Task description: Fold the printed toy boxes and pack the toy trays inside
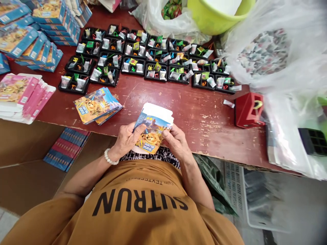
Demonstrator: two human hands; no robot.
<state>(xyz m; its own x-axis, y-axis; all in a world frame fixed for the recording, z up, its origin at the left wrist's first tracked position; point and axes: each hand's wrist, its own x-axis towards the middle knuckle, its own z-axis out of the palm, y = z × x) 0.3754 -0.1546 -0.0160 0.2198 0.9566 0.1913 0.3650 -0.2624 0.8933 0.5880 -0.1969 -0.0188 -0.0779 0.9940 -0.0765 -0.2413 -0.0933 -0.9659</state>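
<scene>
Between my two hands is a printed cardboard box (153,131), blue and yellow with a cartoon lion-like animal, its white end flaps sticking out at the top. My left hand (129,137) grips its left edge, thumb on the front. On the right edge, my right hand (177,139) holds it the same way, fingers behind. Whether anything is inside the box cannot be seen. Left of my hands, a few similar blue boxes (95,103) lie overlapping on the red table (178,98). Beyond them stand rows of black compartment trays (133,66) with small sachets and colourful pieces.
Stacked blue boxes (51,20) and pink boxes (22,92) stand at the left. A red tape dispenser (249,110) sits on the right, near a plastic bag of sachets (265,51). A green tub (219,17) stands behind. Below left, a carton (22,146) contains packed boxes.
</scene>
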